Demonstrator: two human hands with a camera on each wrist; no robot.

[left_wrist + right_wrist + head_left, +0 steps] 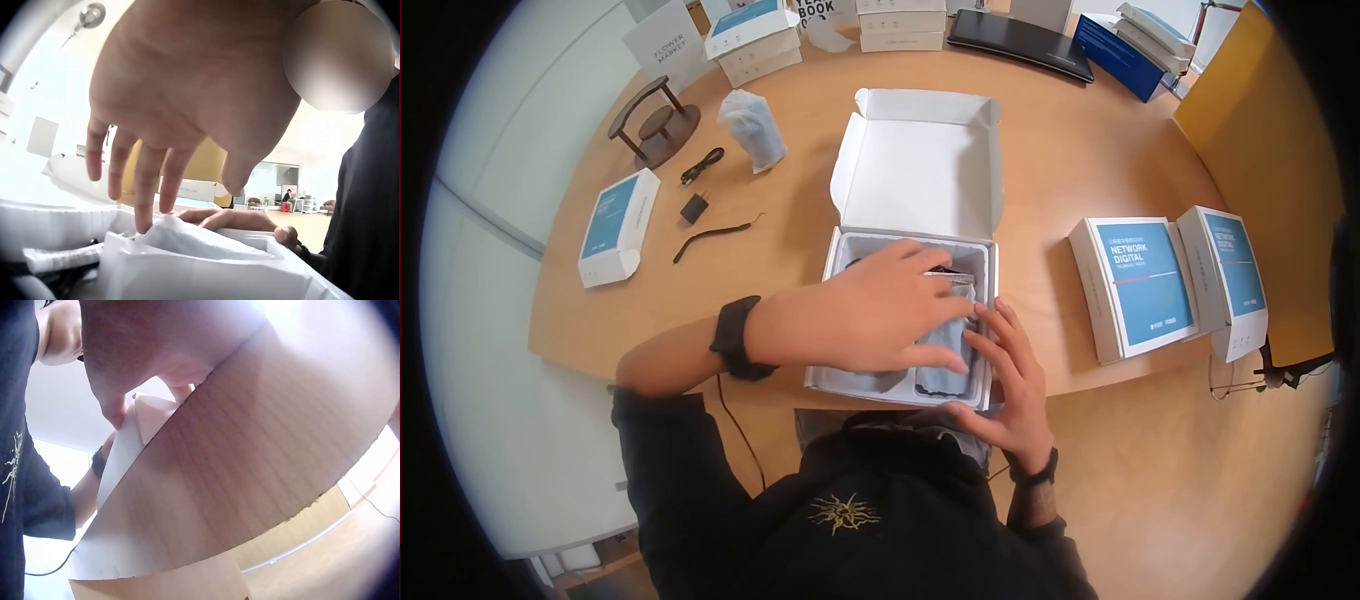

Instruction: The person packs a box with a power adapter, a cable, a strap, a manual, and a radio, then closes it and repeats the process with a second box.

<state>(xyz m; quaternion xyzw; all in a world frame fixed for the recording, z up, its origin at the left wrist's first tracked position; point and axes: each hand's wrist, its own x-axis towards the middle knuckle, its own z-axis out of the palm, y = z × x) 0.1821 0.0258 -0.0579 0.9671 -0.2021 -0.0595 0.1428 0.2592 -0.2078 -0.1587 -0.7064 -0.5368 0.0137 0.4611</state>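
Observation:
An open white box [915, 165] stands at the near table edge, its lid folded back. Inside, a pale moulded tray [187, 278] holds a bundle in whitish translucent wrapping [943, 378]. My left hand [880, 308] reaches across the box with fingers spread downward. One fingertip is right at the wrapped bundle [194, 239] in the left wrist view. My right hand [1022, 405] rests along the box's right side, fingers extended at the rim and thumb by the near corner. Dark items and a white-labelled strip [62, 257] lie in another tray compartment, partly hidden.
Left of the box are a wrapped upright object [752, 130], a coiled black cable [702, 165], a black adapter [694, 208], a black strap [712, 238] and a brown wooden stand [662, 130]. Blue-and-white boxes [1140, 285] stand right. A black laptop [1020, 45] lies behind.

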